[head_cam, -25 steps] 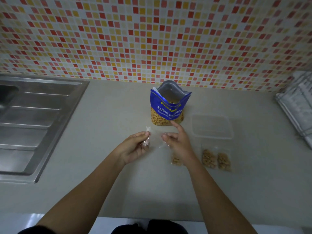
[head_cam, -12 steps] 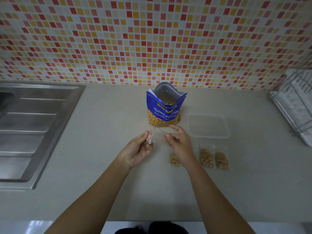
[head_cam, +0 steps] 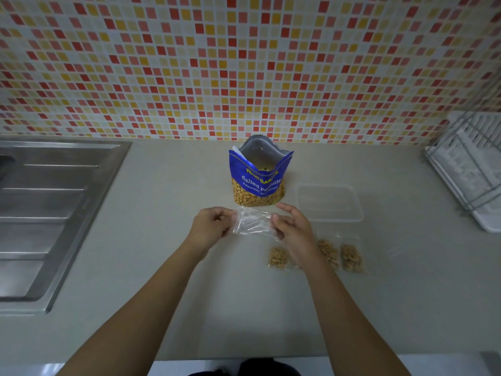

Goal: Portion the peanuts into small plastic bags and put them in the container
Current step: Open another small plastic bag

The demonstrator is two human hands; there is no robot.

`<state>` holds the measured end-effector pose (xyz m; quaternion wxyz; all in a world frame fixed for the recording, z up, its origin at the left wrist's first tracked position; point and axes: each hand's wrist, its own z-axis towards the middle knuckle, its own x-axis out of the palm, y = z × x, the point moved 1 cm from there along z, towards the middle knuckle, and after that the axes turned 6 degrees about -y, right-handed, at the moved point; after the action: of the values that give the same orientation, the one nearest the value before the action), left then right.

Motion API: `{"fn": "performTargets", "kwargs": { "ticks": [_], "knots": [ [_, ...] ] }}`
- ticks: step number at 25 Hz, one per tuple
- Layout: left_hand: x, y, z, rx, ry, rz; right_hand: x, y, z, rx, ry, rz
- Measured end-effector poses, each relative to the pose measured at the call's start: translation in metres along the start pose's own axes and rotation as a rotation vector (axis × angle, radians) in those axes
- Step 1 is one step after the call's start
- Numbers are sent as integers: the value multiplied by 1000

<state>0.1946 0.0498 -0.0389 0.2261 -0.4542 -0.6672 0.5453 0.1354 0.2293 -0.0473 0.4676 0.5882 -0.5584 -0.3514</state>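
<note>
An open blue bag of salted peanuts [head_cam: 259, 180] stands upright near the tiled wall. Just in front of it, my left hand [head_cam: 212, 226] and my right hand [head_cam: 294, 229] each pinch one side of an empty clear small plastic bag [head_cam: 253, 222], stretched flat between them above the counter. To the right of the peanut bag sits a clear, lidless plastic container [head_cam: 329, 203]. Three filled small bags of peanuts lie on the counter: one [head_cam: 278, 257] left of my right wrist, two others [head_cam: 329, 253] [head_cam: 351, 257] to its right.
A steel sink drainboard [head_cam: 54, 213] fills the left side of the beige counter [head_cam: 162, 308]. A white wire dish rack [head_cam: 471, 169] stands at the far right. The mosaic tile wall [head_cam: 244, 63] closes the back. The counter's front edge runs near the frame's bottom.
The small bag, bunched at my left fingertips before, is now spread flat between both hands. My hands have moved slightly apart and toward the peanut bag.
</note>
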Motion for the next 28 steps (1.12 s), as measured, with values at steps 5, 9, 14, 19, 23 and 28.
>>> {"fn": "performTargets", "kwargs": {
  "ticks": [5, 9, 14, 19, 23, 28],
  "knots": [
    [-7, -9, 6, 55, -22, 86, -7, 7, -4, -382, -151, -488],
    [-2, -21, 6, 54, 52, 100, 6, 15, -6, -648, 197, -837],
    [7, -33, 0, 81, 73, 191, 22, 21, 2, -674, 257, -999],
    [8, -40, -4, 261, -47, 438, 25, 24, 4, -768, 180, -951],
    [9, -52, -6, 386, -110, 494, 24, 30, 4, -740, 143, -732],
    [-4, -94, 26, 534, -431, 409, 4, 40, 5, -589, 14, -379]
  ]
}}
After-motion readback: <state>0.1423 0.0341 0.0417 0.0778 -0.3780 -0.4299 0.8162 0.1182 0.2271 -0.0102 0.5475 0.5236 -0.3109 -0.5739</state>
